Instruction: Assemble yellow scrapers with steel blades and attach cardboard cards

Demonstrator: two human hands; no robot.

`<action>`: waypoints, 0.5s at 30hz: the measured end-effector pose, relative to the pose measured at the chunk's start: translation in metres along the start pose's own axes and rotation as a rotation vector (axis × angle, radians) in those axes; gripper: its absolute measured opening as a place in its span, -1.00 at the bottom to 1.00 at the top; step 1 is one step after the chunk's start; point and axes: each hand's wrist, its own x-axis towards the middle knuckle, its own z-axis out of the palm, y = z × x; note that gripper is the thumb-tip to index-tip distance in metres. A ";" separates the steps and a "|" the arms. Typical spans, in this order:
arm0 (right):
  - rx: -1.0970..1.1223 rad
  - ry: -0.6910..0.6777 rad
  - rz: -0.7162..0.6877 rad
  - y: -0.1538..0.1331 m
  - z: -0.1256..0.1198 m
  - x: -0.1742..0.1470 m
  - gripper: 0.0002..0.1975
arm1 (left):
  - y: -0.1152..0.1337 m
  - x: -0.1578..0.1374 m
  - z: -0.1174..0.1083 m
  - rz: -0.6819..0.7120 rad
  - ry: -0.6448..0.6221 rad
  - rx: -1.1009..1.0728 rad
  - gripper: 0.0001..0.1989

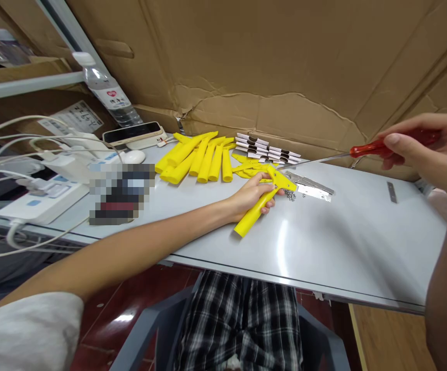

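My left hand [246,196] is closed around a yellow plastic scraper handle [256,214], whose wide head points away from me. In my right hand [420,136] is a screwdriver [368,148] with a red handle. Its long shaft reaches left to the yellow head; whether the tip touches a screw is too small to tell. Small screws [291,196] lie in a pile just beyond my left fingers. Beside them rest thin metal blades [314,191]. Flat yellow plastic pieces [252,167] and a group of yellow handles [192,162] lie behind and left of my left hand.
White-and-black packets [267,149] lie against the cardboard wall [285,62]. A single metal strip [392,192] is on the right of the white table [324,247]. At left are a phone [132,133], a water bottle [109,93], and a power strip [45,201] with tangled cables.
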 end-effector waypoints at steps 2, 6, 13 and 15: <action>0.158 0.067 0.044 0.050 0.012 -0.002 -0.59 | 0.002 -0.002 0.002 0.001 0.008 0.017 -0.73; 0.330 0.110 0.320 0.156 0.039 -0.011 -0.53 | 0.007 -0.004 0.004 0.011 0.016 0.037 -0.69; 0.179 0.007 0.346 0.225 0.059 -0.025 -0.60 | 0.009 -0.003 0.001 0.062 0.031 0.077 -0.73; 0.099 -0.041 0.295 0.226 0.062 -0.026 -0.63 | 0.010 -0.003 0.001 0.070 0.035 0.083 -0.75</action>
